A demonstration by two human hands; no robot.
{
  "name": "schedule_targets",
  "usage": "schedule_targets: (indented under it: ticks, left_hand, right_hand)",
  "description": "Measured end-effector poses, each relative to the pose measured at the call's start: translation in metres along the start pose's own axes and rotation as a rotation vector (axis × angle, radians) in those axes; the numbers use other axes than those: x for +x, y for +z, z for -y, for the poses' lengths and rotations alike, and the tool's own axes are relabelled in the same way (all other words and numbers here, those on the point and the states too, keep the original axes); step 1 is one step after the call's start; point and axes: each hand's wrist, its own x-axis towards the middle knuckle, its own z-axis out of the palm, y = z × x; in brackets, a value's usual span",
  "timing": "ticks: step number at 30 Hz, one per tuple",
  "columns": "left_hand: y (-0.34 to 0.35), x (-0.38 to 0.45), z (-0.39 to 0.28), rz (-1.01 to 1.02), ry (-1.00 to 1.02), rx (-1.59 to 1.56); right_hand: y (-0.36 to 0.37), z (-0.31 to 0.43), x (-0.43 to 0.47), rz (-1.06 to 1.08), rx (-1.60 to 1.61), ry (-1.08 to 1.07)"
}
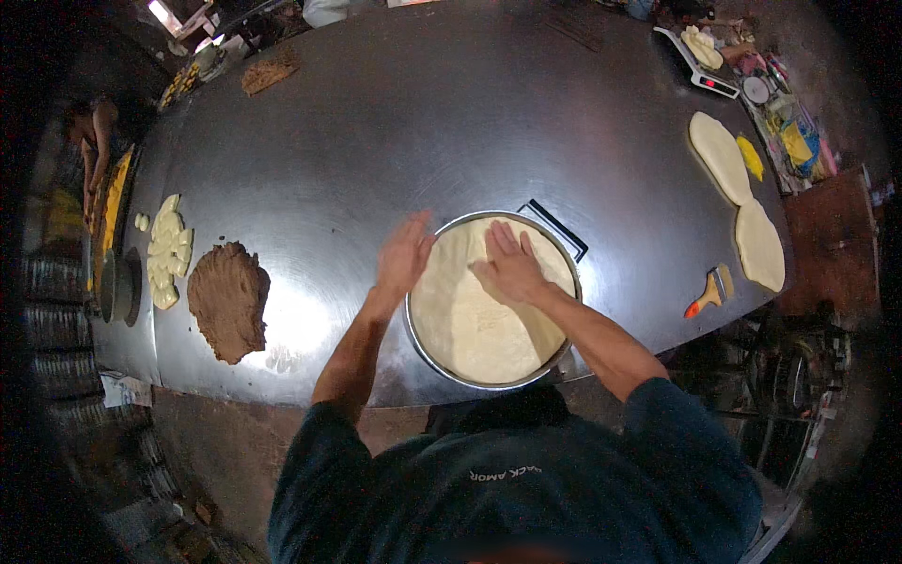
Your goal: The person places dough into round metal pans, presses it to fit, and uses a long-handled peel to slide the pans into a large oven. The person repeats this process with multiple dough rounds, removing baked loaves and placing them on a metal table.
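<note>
Directly in front of me a round metal pan (418, 343) holds a wide, flat sheet of pale dough (486, 338), spread out to the rim. My right hand (511, 264) lies palm down on the dough's upper part, fingers extended and thumb apart. Blurred by motion, my left hand (405, 254) is at the pan's upper left rim, with nothing held in it; whether it touches the rim I cannot tell. A black bar-like handle (560, 229) juts out behind the pan's upper right edge.
Left on the metal table (423, 127) are brown dough-like mass (229, 303), pale dough pieces (169, 247) and a round tin (116, 285). Right are a long pale dough piece (757, 240), a brush (708, 292), yellow lump (750, 158) and digital scale (694, 63). Another person (99, 141) stands far left.
</note>
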Motion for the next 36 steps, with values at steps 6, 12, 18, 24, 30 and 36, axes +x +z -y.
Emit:
schedule_targets:
  ticks: [6, 12, 18, 24, 30, 36]
  left_hand:
    - [0.030, -0.039, 0.045, -0.081, -0.128, -0.018]
    - [0.052, -0.135, -0.013, -0.213, -0.339, 0.103]
    - [0.065, -0.056, -0.075, -0.136, 0.154, 0.312]
    - [0.080, -0.025, -0.042, 0.061, 0.178, 0.450]
    - [0.050, -0.033, -0.030, 0.206, 0.020, 0.294]
    - [0.019, -0.002, 0.039, -0.201, -0.066, 0.093]
  right_hand:
    - [-0.004, 0.055, 0.035, 0.254, 0.025, 0.020]
    - [-0.033, 0.044, 0.021, 0.502, 0.308, -0.170]
    - [-0.004, -0.026, 0.002, 0.289, 0.415, -0.022]
    - [-0.014, -0.054, -0.012, 0.177, 0.022, -0.019]
    - [-0.011, -0.040, -0.038, 0.115, -0.103, -0.027]
    - [0.006, 0.018, -0.026, 0.086, -0.181, -0.239]
